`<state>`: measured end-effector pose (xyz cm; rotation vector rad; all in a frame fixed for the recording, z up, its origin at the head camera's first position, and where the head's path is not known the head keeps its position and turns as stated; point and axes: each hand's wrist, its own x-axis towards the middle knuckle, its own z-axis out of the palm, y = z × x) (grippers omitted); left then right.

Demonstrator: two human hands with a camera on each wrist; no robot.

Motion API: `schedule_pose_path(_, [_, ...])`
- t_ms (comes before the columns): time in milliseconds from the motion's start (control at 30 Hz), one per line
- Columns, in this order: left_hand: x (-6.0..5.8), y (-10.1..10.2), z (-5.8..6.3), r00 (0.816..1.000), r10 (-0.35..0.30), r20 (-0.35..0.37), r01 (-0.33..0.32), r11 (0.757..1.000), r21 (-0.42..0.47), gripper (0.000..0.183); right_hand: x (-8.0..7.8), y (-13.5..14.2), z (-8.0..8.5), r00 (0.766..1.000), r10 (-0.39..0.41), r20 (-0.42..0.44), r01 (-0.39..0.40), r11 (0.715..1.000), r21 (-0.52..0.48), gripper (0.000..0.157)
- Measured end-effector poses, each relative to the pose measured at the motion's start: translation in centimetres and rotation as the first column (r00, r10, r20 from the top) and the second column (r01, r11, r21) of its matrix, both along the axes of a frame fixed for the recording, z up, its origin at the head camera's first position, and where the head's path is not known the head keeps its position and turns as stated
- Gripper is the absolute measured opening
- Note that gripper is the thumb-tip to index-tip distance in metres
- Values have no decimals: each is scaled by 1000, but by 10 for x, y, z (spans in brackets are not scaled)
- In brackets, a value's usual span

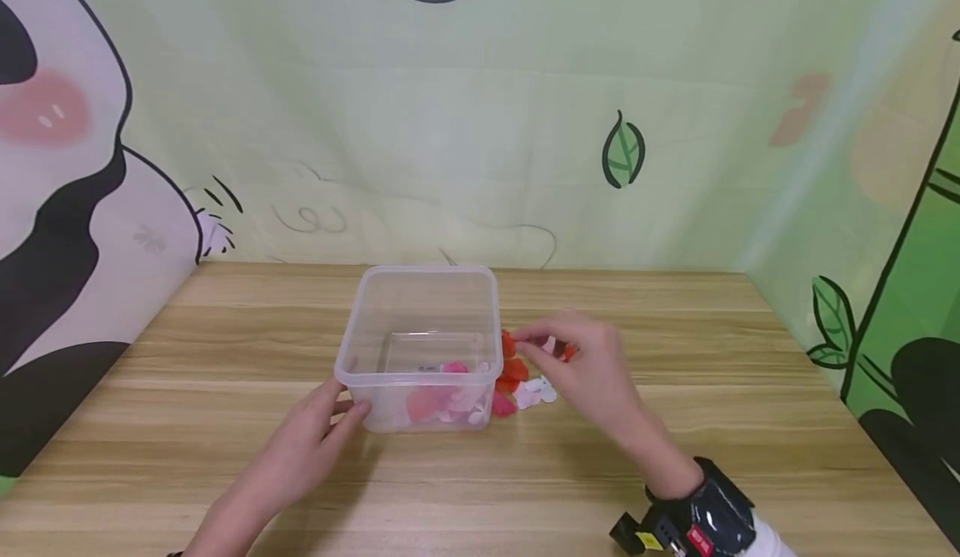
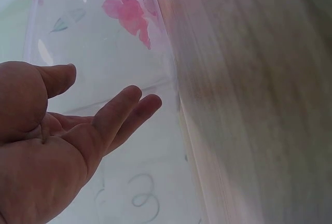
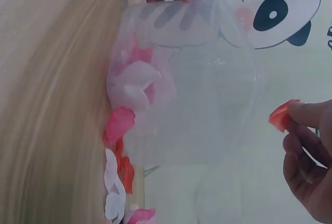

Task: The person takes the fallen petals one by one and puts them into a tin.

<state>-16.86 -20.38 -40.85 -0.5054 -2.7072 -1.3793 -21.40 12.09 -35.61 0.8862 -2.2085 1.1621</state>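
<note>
A clear plastic box [image 1: 378, 405], lidless, stands on the wooden table with pink and white petals [image 1: 431, 404] lying inside near its front. My left hand [image 1: 300, 444] rests at its front left corner, thumb by the front wall and fingers along the left side. In the left wrist view those fingers are spread and loosely straight beside the see-through wall. My right hand [image 1: 596, 365] pinches a red-orange petal [image 3: 282, 115] between thumb and fingertips, to the right of the box. Under and beside that hand lie loose red petals [image 1: 516, 368] and pale petals [image 1: 534, 393].
The wooden table [image 1: 660, 315] runs back to a light green cloth backdrop [image 1: 315, 115] printed with a panda and leaves. A black wrist camera mount [image 1: 701, 507] sits on my right wrist. The loose petals lie close against the box's right side.
</note>
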Motion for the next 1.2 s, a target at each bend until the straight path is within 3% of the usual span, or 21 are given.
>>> schedule_pose_path(133, [0, 0, 0, 1000, -2, 1, 2, 1000, 7, 45, 0, -8, -3, 995, 78, -58, -81, 996, -44, 19])
schedule_pose_path(333, [0, 0, 1, 1000, -5, -1, 5, 1000, 6, 45, 1, -16, -7, 983, 170, -68, -173, 984, -37, 23])
schedule_pose_path(567, [0, 0, 0, 1000, -2, -9, 2, 1000, 3, 45, 0, -19, -10, 976, 174, -130, -172, 985, 27, 25])
schedule_pose_path(667, [0, 0, -1, 1000, -4, -15, 4, 1000, 1, 46, -1, -16, -9, 980, 160, -118, -157, 987, 40, 23])
schedule_pose_path(833, [0, 0, -2, 1000, -8, -18, 8, 1000, -2, 45, -2, -7, -5, 998, 40, -45, -38, 998, 47, 24])
schedule_pose_path(967, [0, -1, -3, 1000, -11, -16, 11, 1000, 1, 45, -6, 3, -2, 994, -104, 14, 102, 988, 112, 22])
schedule_pose_path(1100, [-1, -2, -3, 1000, -12, -12, 12, 1000, -4, 46, -10, 13, 2, 963, -251, 101, 220, 944, 247, 18])
schedule_pose_path(1200, [-1, -2, -2, 1000, -13, -11, 13, 1000, -10, 47, -13, 21, 3, 918, -348, 190, 271, 901, 340, 17])
